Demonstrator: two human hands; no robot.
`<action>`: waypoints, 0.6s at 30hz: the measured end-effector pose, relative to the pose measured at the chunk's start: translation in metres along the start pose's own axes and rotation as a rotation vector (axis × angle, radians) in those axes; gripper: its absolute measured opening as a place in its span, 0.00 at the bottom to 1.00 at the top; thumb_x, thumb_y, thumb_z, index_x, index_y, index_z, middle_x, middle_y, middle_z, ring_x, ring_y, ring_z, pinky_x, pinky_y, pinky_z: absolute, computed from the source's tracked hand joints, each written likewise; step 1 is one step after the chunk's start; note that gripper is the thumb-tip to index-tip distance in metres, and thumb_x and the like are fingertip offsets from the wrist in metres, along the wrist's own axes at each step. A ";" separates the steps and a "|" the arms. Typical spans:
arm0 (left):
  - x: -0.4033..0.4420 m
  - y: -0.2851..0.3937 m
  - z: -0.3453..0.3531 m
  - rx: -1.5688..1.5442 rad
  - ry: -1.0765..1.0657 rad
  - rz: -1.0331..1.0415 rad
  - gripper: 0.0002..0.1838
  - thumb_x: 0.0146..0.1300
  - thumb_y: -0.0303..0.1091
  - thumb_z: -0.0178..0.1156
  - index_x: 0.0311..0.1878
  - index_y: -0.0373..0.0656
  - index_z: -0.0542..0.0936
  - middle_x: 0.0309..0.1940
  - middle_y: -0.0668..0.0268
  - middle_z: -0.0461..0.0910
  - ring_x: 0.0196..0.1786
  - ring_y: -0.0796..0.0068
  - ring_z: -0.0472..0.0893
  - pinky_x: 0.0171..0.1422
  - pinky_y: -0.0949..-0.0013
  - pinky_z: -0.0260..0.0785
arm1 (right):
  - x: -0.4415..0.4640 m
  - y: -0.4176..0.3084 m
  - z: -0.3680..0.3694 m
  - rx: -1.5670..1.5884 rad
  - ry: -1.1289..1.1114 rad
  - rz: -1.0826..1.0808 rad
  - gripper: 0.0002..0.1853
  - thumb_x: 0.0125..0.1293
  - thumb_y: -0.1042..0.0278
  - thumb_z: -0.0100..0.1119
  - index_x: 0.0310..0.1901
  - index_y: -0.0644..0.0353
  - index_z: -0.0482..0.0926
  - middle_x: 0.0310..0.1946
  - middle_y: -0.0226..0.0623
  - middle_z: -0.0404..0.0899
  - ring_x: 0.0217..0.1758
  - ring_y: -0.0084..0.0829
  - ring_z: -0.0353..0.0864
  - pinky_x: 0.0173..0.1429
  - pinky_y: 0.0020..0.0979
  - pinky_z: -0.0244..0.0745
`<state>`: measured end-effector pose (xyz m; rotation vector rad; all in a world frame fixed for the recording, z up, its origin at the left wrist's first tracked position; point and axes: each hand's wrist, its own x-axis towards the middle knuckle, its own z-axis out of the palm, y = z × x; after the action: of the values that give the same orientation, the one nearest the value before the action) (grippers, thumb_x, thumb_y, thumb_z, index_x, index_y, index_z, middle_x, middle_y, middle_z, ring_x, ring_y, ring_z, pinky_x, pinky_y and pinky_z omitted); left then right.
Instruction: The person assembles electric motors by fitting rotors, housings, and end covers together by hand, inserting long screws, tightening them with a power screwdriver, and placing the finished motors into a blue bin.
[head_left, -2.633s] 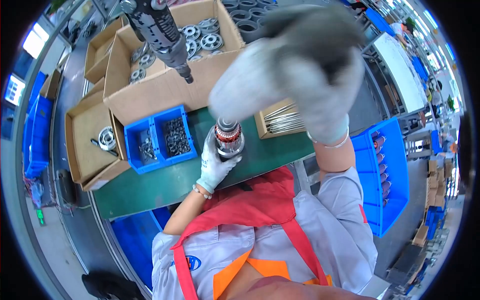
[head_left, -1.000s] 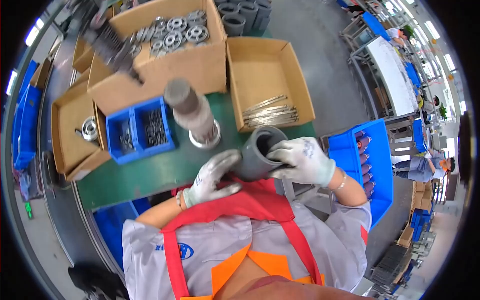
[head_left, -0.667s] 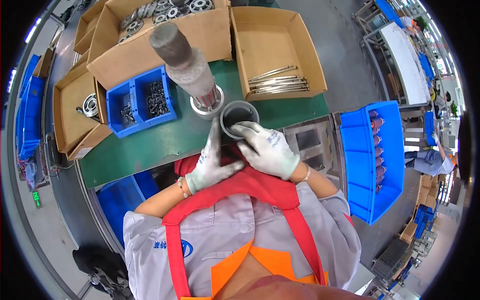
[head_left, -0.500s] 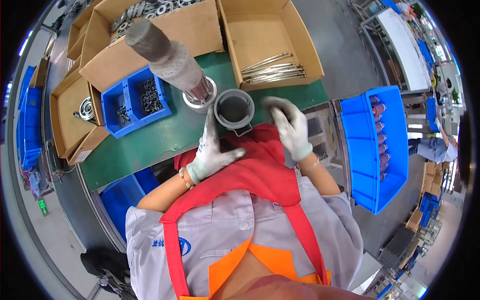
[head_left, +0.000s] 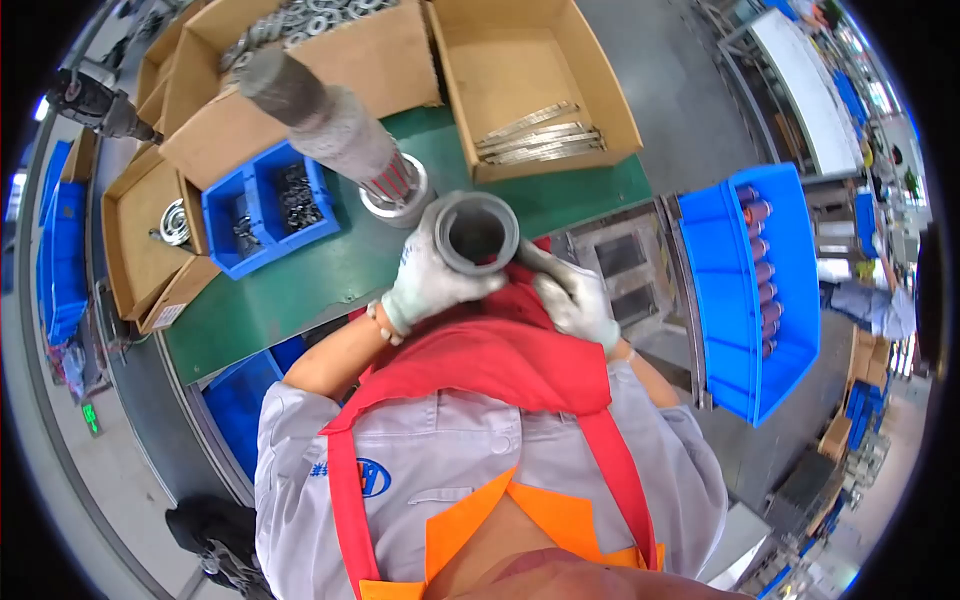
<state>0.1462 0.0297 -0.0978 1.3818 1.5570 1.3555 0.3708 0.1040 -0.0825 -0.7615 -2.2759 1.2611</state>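
A grey hollow cylinder (head_left: 477, 233) is at the front edge of the green table, its open top facing the camera. My left hand (head_left: 435, 270), in a white glove, is closed around its left side. My right hand (head_left: 570, 295), also gloved, is at its lower right with fingers pressed together; the fingertips are partly behind the cylinder, so their contact is unclear. Just behind and left, a tall grey cylindrical tool (head_left: 335, 125) stands tilted in view over a red-striped part in a silvery ring (head_left: 400, 203).
A blue two-part bin (head_left: 270, 210) of small dark parts stands left. Cardboard boxes hold metal discs (head_left: 320, 20) and metal rods (head_left: 540, 140). A power driver (head_left: 105, 110) hangs upper left. A blue crate (head_left: 710, 300) with several rotors is at right.
The grey cylinder came from the right side to the front of me. My left hand, earlier open beside it, has closed around it. My right hand left its rim and moved to its lower right.
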 end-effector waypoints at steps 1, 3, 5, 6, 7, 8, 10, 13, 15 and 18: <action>-0.005 0.014 -0.011 -0.034 -0.066 -0.029 0.54 0.36 0.39 0.82 0.67 0.34 0.64 0.58 0.56 0.77 0.61 0.65 0.78 0.68 0.63 0.70 | 0.007 -0.007 -0.010 0.177 0.006 0.031 0.17 0.69 0.75 0.49 0.55 0.73 0.79 0.50 0.50 0.85 0.53 0.37 0.86 0.61 0.35 0.77; -0.019 0.048 -0.039 -0.124 -0.141 -0.074 0.55 0.35 0.40 0.83 0.68 0.35 0.64 0.62 0.56 0.74 0.63 0.66 0.76 0.70 0.62 0.68 | 0.028 -0.029 -0.031 0.397 -0.020 -0.002 0.16 0.68 0.77 0.50 0.54 0.71 0.80 0.50 0.48 0.85 0.52 0.32 0.86 0.60 0.34 0.77; -0.028 0.086 -0.072 -0.332 -0.171 0.015 0.56 0.34 0.41 0.85 0.68 0.36 0.65 0.63 0.54 0.73 0.65 0.65 0.74 0.72 0.59 0.66 | 0.062 -0.051 -0.023 0.431 0.068 -0.033 0.16 0.68 0.75 0.52 0.54 0.69 0.81 0.49 0.46 0.85 0.52 0.31 0.85 0.61 0.33 0.77; -0.027 0.104 -0.086 -0.352 -0.125 0.131 0.55 0.36 0.44 0.84 0.69 0.37 0.65 0.64 0.53 0.72 0.66 0.63 0.74 0.73 0.59 0.64 | 0.083 -0.064 -0.021 0.388 0.059 -0.077 0.18 0.68 0.74 0.53 0.58 0.70 0.78 0.54 0.48 0.83 0.56 0.34 0.82 0.64 0.35 0.74; -0.026 0.120 -0.097 -0.374 -0.081 0.249 0.55 0.39 0.47 0.83 0.69 0.37 0.65 0.65 0.52 0.72 0.67 0.61 0.73 0.74 0.58 0.63 | 0.104 -0.073 -0.017 0.343 0.051 -0.120 0.22 0.67 0.72 0.54 0.62 0.71 0.74 0.58 0.49 0.80 0.61 0.37 0.80 0.67 0.37 0.72; -0.020 0.130 -0.097 -0.361 -0.073 0.257 0.55 0.39 0.47 0.83 0.69 0.37 0.65 0.65 0.52 0.72 0.67 0.61 0.73 0.74 0.58 0.63 | 0.126 -0.079 -0.009 0.277 0.026 -0.238 0.27 0.66 0.69 0.58 0.65 0.70 0.70 0.61 0.50 0.78 0.63 0.37 0.78 0.68 0.37 0.71; -0.041 0.152 -0.123 -0.141 -0.030 0.348 0.53 0.39 0.44 0.81 0.69 0.37 0.66 0.64 0.53 0.73 0.65 0.61 0.75 0.73 0.58 0.64 | 0.165 -0.095 0.012 0.204 0.010 -0.382 0.37 0.61 0.63 0.66 0.70 0.69 0.65 0.64 0.51 0.74 0.66 0.39 0.75 0.70 0.37 0.69; -0.086 0.181 -0.168 0.182 0.043 0.475 0.49 0.40 0.39 0.78 0.68 0.36 0.67 0.62 0.54 0.75 0.63 0.62 0.76 0.72 0.59 0.66 | 0.196 -0.099 0.038 0.153 0.011 -0.467 0.47 0.51 0.58 0.76 0.71 0.64 0.62 0.59 0.53 0.78 0.62 0.49 0.79 0.65 0.41 0.74; 0.017 0.186 -0.202 0.390 0.095 0.553 0.47 0.40 0.36 0.77 0.67 0.35 0.68 0.61 0.55 0.76 0.62 0.62 0.78 0.71 0.59 0.67 | 0.201 -0.097 0.038 0.173 -0.195 -0.305 0.45 0.50 0.60 0.77 0.68 0.66 0.64 0.57 0.53 0.79 0.61 0.49 0.80 0.64 0.41 0.74; 0.046 0.217 -0.178 0.680 0.180 0.678 0.44 0.41 0.31 0.74 0.66 0.34 0.70 0.59 0.56 0.78 0.60 0.62 0.79 0.70 0.59 0.69 | 0.198 -0.092 0.038 0.291 -0.193 -0.246 0.42 0.51 0.61 0.77 0.65 0.68 0.66 0.53 0.54 0.80 0.57 0.46 0.81 0.63 0.39 0.74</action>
<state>0.0330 0.0065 0.1624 2.4255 1.8519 1.3930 0.1743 0.1675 -0.0026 -0.2583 -2.1780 1.5516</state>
